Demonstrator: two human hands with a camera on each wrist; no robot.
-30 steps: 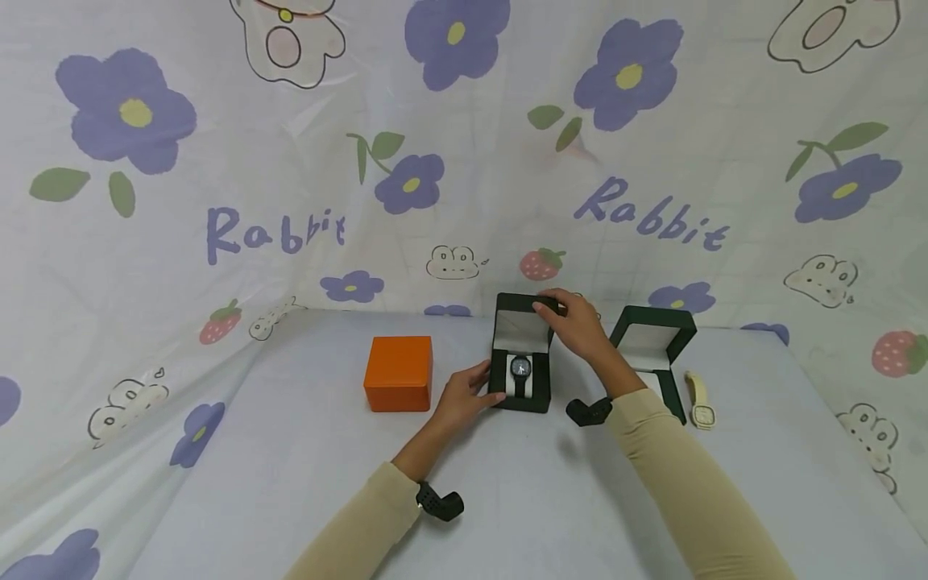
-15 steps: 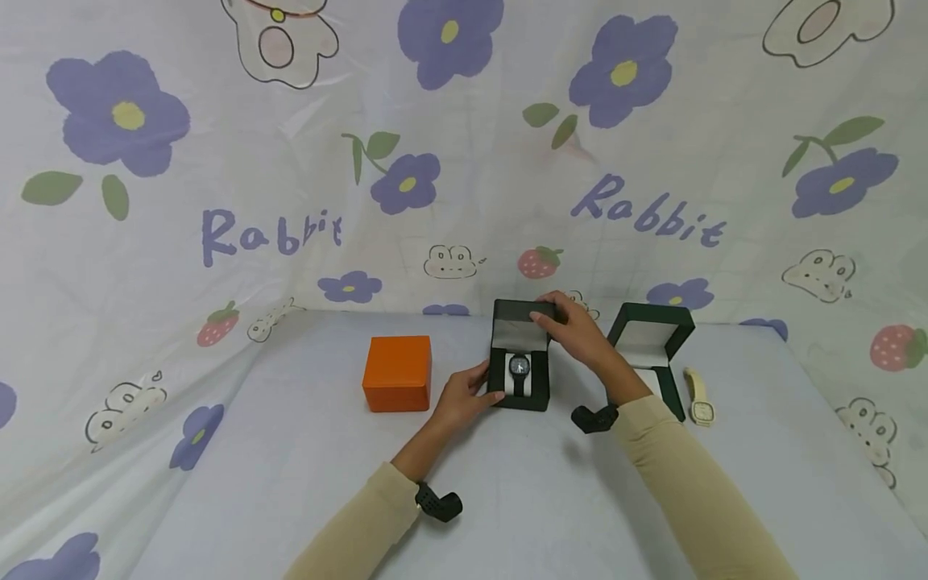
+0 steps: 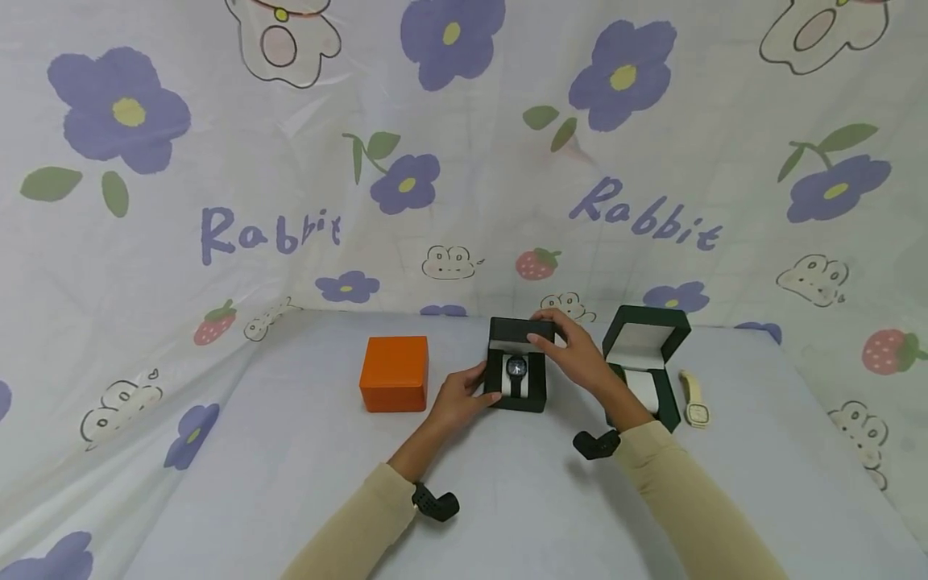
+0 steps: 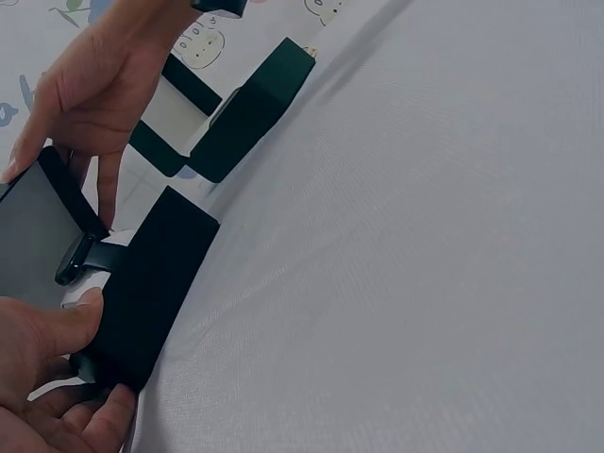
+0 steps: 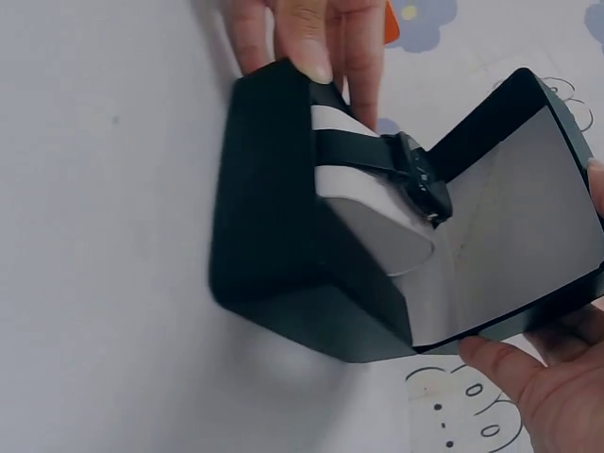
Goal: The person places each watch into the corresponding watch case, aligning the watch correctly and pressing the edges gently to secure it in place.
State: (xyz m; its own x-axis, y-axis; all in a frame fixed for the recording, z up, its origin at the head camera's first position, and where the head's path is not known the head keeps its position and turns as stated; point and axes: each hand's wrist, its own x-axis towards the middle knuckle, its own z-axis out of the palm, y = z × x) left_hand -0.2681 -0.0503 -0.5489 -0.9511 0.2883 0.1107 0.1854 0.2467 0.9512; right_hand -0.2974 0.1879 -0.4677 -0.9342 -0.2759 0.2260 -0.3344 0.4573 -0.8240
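Note:
A dark green watch box (image 3: pixel 535 400) stands on the white table with its lid (image 3: pixel 507 330) tilted partway up. Inside it, a black wristwatch (image 3: pixel 516 368) is wrapped around a white cushion (image 5: pixel 340 179). My left hand (image 3: pixel 457 399) grips the left side of the box's base, the thumb over the front rim as the left wrist view shows. At the lid's right edge, my right hand (image 3: pixel 577 352) holds it with thumb on the outer face and fingers behind. The lid's pale lining (image 5: pixel 528 208) faces the watch in the right wrist view.
An orange box (image 3: pixel 395 374) sits to the left, lid down. To the right stands another green watch box (image 3: pixel 669 395), open, with a white cushion inside. A cream-strapped watch (image 3: pixel 693 400) lies beside it. The patterned sheet (image 3: pixel 464 201) rises behind the table.
The lid of the black watch's box has tipped forward and down, and my right hand has come lower and nearer with it. My left hand keeps its grip on the base.

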